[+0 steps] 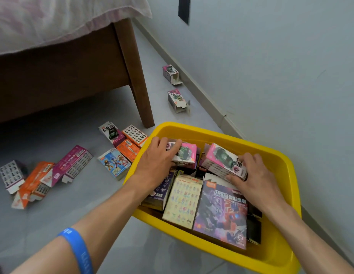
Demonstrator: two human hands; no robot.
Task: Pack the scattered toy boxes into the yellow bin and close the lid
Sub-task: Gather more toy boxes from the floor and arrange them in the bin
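Inside the yellow bin (279, 155), a pink toy box (185, 155) is gripped under the left hand (158, 161); another pink box (221, 161) is pinched by the right hand (255, 178), fingers curled over its end.

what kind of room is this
Most likely a bedroom at home: a wooden bed frame with a pale bedsheet hanging over it, a tiled floor strewn with toy boxes, and a plain wall with a baseboard.
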